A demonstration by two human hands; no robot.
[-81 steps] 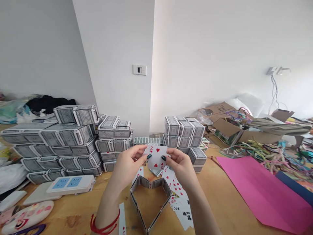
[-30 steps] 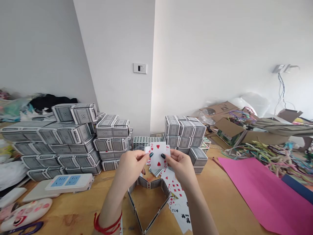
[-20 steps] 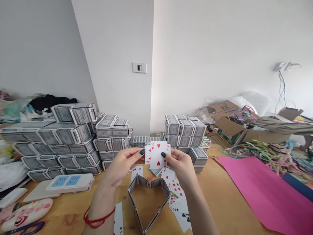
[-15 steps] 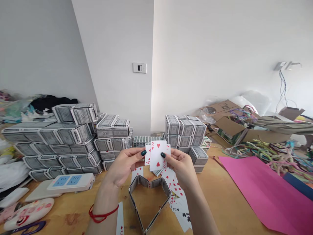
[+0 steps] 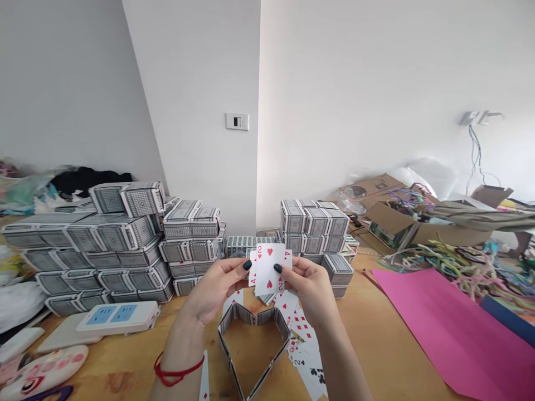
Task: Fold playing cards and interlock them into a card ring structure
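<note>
Left hand [image 5: 217, 285]: thumb's moved off the 2 of hearts [image 5: 267, 270] since 1 sec ago, now pinching a red 4 [image 5: 252, 275] by its edge
Right hand [image 5: 311, 284]: gripping both cards, thumb on the 2
Cards: held up, 4 crosswise behind, beyond the heart-shaped frame [image 5: 268, 317]
Table [image 5: 363, 328]: loose cards [image 5: 300, 323] by the frame, stacked blocks [image 5: 121, 231] farther back

Looped about the left forearm [image 5: 184, 340], below the left hand [image 5: 217, 289], is a thin, bright red cord bracelet [image 5: 179, 373], its doubled strands parting slightly on one side. I can make out glossy dark teal polish [image 5: 247, 265] on that hand's thumbnail [image 5: 247, 265], and the right hand [image 5: 307, 281] wears the same deep colour on its own. Both forearms are otherwise bare, as far as the eye follows.
</note>
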